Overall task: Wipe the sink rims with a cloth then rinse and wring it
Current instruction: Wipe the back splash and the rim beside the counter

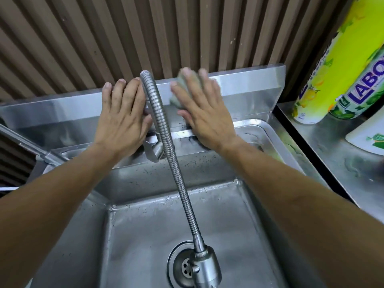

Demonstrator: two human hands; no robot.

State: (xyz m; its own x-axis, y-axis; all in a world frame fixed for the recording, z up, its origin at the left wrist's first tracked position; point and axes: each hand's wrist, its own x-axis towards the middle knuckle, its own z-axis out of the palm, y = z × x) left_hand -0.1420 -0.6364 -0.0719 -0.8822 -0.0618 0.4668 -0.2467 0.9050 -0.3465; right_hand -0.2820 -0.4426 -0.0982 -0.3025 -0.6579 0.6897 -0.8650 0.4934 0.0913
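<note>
A stainless steel sink (245, 129) with a raised back splash (249, 84) fills the view. My right hand (203, 113) lies flat, fingers straight, and presses a grey-green cloth (179, 88) against the back splash, right of the faucet. Most of the cloth is hidden under the fingers. My left hand (122, 119) rests flat on the back splash just left of the flexible faucet hose (166, 132), fingers straight, holding nothing. No water runs from the faucet head (205, 267), which hangs over the drain (182, 267).
A steel counter (336, 154) on the right carries two green and yellow detergent bottles (324, 75) and a white bottle (369, 136). A metal bar (22, 142) juts in from the left. Corrugated brown wall stands behind the sink.
</note>
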